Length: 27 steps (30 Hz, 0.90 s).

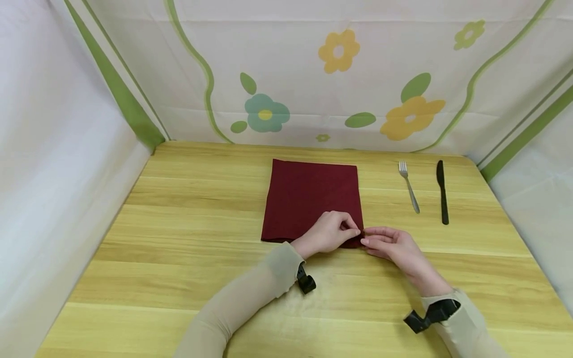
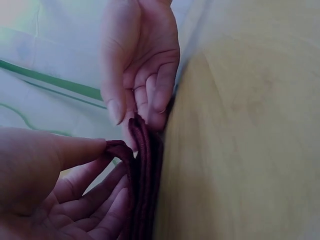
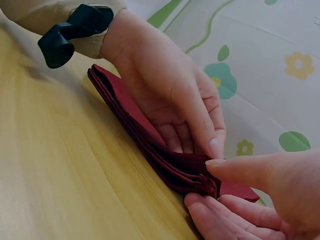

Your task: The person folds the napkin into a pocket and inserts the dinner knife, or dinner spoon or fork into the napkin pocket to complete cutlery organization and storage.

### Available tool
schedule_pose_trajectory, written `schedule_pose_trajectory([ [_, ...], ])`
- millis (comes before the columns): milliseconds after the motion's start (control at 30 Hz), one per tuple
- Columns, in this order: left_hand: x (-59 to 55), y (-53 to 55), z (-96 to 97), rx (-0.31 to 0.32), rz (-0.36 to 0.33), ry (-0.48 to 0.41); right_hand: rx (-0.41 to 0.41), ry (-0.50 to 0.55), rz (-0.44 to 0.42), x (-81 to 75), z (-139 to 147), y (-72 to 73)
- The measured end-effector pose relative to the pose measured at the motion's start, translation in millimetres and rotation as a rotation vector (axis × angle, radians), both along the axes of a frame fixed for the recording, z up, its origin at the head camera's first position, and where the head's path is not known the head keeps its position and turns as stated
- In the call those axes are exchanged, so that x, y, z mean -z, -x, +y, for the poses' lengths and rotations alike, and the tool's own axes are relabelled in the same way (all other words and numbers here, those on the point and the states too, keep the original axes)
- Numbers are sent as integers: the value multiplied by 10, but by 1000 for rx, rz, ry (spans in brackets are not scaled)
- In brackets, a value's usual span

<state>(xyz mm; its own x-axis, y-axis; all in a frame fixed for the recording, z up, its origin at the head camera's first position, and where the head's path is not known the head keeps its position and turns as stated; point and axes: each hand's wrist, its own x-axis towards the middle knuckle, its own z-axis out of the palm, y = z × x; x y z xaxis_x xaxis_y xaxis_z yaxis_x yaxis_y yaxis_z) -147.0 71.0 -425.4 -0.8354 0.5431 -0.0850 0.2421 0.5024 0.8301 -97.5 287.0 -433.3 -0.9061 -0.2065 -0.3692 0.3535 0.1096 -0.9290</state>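
"What's around you, biggest first?"

"A flowered curtain (image 1: 295,54) hangs along the far side of the wooden bench (image 1: 179,209). The bench gives me a flat, firm surface, which must help with anything soft."

"And on it?"

"A dark red napkin (image 1: 309,194), lying flat and folded into several layers, right in front of me. It's probably there because both arms reach it easily. Both of my grips are at its near right corner."

"How are they set?"

"My left grip (image 1: 333,229) comes in over the near edge, thumb and finger pinching the top layer. My right grip (image 1: 398,248) closes round the corner from the side, thumb above and fingers below. How hard it squeezes, I can't tell. I'd say two grips on one corner make it easier to part thin layers without dragging the rest."

"Anything to the side?"

"A black knife (image 1: 442,194), then a smaller fork (image 1: 409,189) between it and the napkin. Both lie well apart from my fingers, likely so they don't get in the way."

"And the smallest bit?"

"The lifted edge (image 2: 120,148) in my left pinch, raised just clear of the stacked layers beside it."
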Motion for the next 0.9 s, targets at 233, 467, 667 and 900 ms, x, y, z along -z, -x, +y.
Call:
schedule_pose_trajectory([
  [233, -100, 109, -133, -58, 10, -102, 26, -35, -2, -36, -12, 18],
  [467, -245, 281, -447, -166, -4, -225, 37, -25, -10, -35, -20, 23],
  [667, -333, 435, -736, -256, -30, -348, 35, -19, -9, -33, -24, 26],
  [900, -393, 614, -1031, -399, -85, -448, 30, -20, -13, -27, -40, 27],
])
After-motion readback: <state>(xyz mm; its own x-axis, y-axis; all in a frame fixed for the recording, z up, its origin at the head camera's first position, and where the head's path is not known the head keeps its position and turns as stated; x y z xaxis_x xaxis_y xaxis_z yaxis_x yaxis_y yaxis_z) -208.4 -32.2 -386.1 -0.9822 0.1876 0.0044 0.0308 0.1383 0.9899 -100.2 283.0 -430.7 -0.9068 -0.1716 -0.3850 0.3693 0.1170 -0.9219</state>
